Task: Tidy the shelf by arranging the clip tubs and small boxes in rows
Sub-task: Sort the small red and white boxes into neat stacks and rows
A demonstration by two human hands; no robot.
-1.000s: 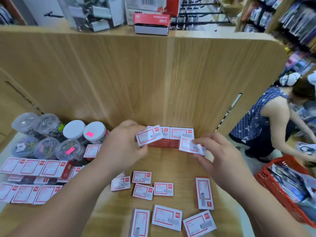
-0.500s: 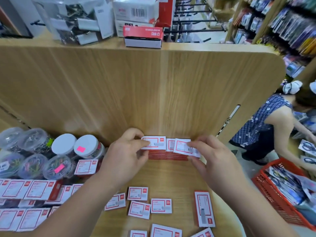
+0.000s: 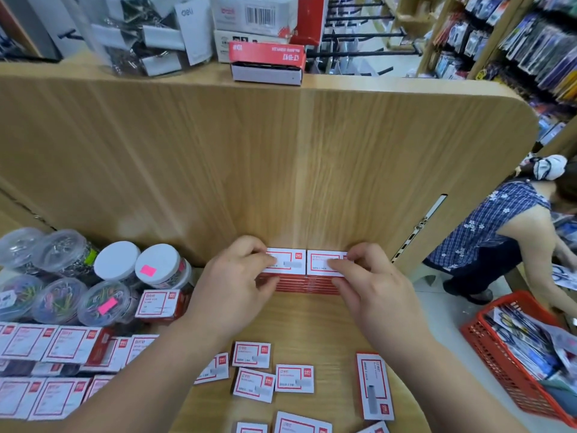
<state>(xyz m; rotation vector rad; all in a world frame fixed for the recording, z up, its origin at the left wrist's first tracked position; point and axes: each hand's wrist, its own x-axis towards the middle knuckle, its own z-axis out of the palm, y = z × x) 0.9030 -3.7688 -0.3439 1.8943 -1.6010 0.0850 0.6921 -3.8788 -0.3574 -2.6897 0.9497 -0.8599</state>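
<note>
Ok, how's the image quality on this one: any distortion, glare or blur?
Head view: strong wide-angle bend, the back panel bows; light is even, with no hard shadows round the left hand and right hand; a pale sheen on the panel above the boxes; their small print is smeared, unreadable.

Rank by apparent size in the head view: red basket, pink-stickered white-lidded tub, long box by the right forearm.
1. red basket, clearly largest.
2. long box and white-lidded tub: look about alike, so unranked.
</note>
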